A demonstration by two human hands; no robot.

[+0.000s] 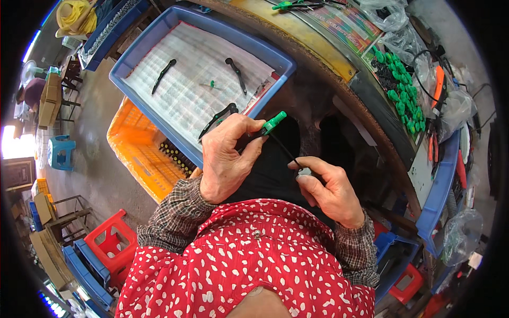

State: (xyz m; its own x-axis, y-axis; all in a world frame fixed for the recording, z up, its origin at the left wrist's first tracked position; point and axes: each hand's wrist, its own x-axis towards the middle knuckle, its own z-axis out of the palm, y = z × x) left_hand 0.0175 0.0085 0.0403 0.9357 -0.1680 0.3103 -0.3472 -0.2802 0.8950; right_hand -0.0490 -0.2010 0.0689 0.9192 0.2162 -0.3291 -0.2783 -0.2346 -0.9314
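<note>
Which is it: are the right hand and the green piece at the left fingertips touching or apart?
Apart. The head view shows a dark gap between the green piece and the right hand.

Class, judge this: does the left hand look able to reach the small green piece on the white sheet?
Probably yes: the left hand is near the blue tray, and the way over to the small green piece looks open, though the hand already grips a green-ended black piece.
</note>
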